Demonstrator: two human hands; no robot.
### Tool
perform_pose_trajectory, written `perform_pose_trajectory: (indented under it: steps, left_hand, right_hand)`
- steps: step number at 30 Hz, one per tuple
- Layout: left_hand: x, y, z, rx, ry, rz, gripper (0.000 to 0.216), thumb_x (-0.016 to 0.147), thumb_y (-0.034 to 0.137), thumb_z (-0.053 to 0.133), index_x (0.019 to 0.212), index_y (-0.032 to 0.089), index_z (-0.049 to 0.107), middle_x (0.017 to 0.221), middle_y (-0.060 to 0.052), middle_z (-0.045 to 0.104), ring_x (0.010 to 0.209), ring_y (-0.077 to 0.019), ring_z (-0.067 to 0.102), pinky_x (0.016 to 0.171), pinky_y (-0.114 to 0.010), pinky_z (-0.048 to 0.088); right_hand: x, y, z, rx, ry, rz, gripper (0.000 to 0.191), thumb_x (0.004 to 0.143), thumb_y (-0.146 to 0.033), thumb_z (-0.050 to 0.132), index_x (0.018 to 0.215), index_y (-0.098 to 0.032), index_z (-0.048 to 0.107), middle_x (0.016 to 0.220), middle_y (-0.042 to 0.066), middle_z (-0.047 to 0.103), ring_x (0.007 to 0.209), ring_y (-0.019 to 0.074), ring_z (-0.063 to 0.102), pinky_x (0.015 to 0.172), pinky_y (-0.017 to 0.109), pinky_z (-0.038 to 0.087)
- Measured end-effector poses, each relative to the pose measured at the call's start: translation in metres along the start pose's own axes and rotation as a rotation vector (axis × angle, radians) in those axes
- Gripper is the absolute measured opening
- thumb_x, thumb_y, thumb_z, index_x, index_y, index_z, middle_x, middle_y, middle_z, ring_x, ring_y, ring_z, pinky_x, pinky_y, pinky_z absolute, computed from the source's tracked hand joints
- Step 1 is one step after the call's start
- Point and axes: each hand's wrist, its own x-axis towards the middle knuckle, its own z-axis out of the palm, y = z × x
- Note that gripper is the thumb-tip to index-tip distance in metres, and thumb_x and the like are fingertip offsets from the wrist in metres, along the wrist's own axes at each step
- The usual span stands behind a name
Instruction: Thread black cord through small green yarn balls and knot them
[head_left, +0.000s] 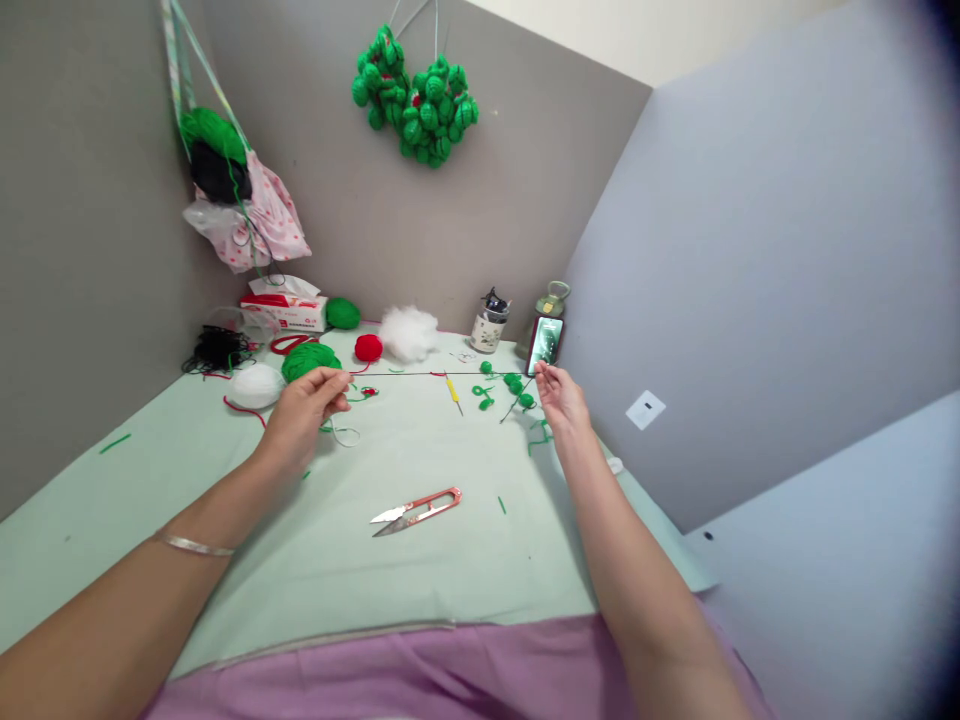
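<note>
A thin dark strand of yarn (412, 374) runs taut and nearly level between my two hands. My left hand (311, 400) pinches one end, close in front of a green yarn ball (309, 358). At the other end, my right hand (559, 395) pinches the strand, and a short tail hangs below its fingers. Small green crocheted balls (514, 383) lie just left of my right hand. Beneath the strand rests a yellow-handled crochet hook (453, 392). Orange-handled thread snips (418, 510) lie on the cloth nearer to me.
White stuffing (409, 333), a red yarn ball (368, 348) and a white yarn ball (256, 386) sit farther back. A phone (545, 343) leans against a bottle beside a jar (490, 325). Crocheted green clusters (427, 110) and a yarn bag (274, 210) hang at the walls.
</note>
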Motion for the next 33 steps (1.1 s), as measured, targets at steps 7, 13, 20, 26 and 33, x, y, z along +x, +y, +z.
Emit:
perform_pose_trajectory:
  steps: [7,13,20,26,33]
  left_hand:
    - [-0.004,-0.008,0.004,0.239,-0.313,0.006,0.034,0.076,0.051,0.068,0.075,0.018,0.062,0.071,0.001,0.054,0.066,-0.0125,0.054,0.07,-0.026,0.046]
    - [-0.004,-0.009,0.004,0.293,-0.396,-0.014,0.033,0.076,0.047,0.067,0.069,0.018,0.056,0.07,0.002,0.053,0.065,-0.013,0.054,0.07,-0.026,0.044]
    - [-0.023,-0.016,0.018,0.382,-0.636,-0.057,0.027,0.08,0.045,0.063,0.077,0.018,0.062,0.069,0.001,0.057,0.068,-0.0142,0.054,0.066,-0.025,0.039]
    - [-0.039,-0.02,0.031,0.41,-0.715,-0.077,0.022,0.08,0.039,0.062,0.077,0.017,0.061,0.07,0.002,0.054,0.067,-0.0137,0.053,0.065,-0.025,0.037]
    - [-0.038,-0.028,0.03,0.421,-0.739,-0.066,0.023,0.081,0.04,0.061,0.079,0.017,0.061,0.07,0.002,0.054,0.067,-0.0143,0.053,0.064,-0.026,0.037]
  right_hand:
    - [0.008,-0.011,-0.011,-0.125,-0.04,0.003,0.012,0.075,-0.012,0.061,0.069,-0.016,0.051,0.059,-0.004,0.056,0.04,0.0006,0.041,0.032,0.008,0.03]
    - [0.01,-0.006,-0.018,-0.429,-0.037,-0.133,0.018,0.073,-0.021,0.059,0.091,-0.018,0.057,0.06,-0.008,0.051,0.038,0.002,0.029,0.035,0.014,0.022]
    - [0.015,0.01,-0.023,-1.044,-0.01,-0.274,0.023,0.078,-0.024,0.054,0.093,-0.014,0.068,0.078,0.005,0.067,0.071,0.0149,0.058,0.067,0.025,0.044]
    - [0.006,0.028,-0.025,-1.455,-0.03,-0.21,0.018,0.077,-0.022,0.064,0.093,-0.013,0.068,0.113,0.018,0.066,0.117,0.0288,0.055,0.097,0.034,0.037]
    - [-0.011,0.016,-0.012,-1.513,-0.156,-0.224,0.011,0.077,-0.022,0.063,0.082,-0.012,0.066,0.107,0.02,0.064,0.111,0.0302,0.055,0.089,0.035,0.039]
